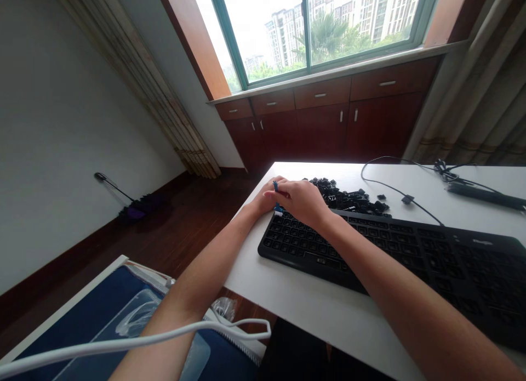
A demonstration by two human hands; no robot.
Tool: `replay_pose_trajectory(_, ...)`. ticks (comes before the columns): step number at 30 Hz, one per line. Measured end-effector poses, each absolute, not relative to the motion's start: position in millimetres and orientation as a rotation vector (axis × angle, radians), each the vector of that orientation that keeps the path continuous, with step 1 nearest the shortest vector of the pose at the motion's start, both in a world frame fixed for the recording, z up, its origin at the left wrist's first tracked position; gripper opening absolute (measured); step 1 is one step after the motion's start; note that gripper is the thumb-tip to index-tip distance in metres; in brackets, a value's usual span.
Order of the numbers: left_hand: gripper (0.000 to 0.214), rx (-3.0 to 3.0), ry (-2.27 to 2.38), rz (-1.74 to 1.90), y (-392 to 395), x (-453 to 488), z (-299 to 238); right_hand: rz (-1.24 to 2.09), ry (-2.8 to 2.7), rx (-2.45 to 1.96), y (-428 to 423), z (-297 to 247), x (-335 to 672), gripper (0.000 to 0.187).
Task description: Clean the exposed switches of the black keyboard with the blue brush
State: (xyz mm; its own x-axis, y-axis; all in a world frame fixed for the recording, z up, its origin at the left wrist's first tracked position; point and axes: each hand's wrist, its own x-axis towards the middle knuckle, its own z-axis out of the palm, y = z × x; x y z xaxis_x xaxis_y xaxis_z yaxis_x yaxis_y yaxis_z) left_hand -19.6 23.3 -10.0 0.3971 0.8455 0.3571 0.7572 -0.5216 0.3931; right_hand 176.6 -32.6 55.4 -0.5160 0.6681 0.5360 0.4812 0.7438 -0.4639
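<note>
My right hand (304,200) is closed around a small blue brush (276,192) with short white bristles. The bristles point down at the far left corner of a black keyboard (306,259), whose key caps are off over much of its surface. Just behind, my left hand (263,200) grips the keyboard at that same corner; most of its fingers are hidden by my right hand. Beyond the keyboard lies a pile of loose black key caps (349,199).
The keyboard rests on a white table (263,282). A black cable (390,189) runs across its far right part, near a dark long object (485,193). A white bent tube (135,340) crosses over a blue padded surface (102,304) at the lower left.
</note>
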Motion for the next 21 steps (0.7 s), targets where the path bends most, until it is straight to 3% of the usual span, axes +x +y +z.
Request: replay_pose_trajectory(21,0.011,2.471,1.479,0.777,23.0,-20.5,-10.1,0.342,-2.239,-0.92,-34.6,57.3,174.8,0.049)
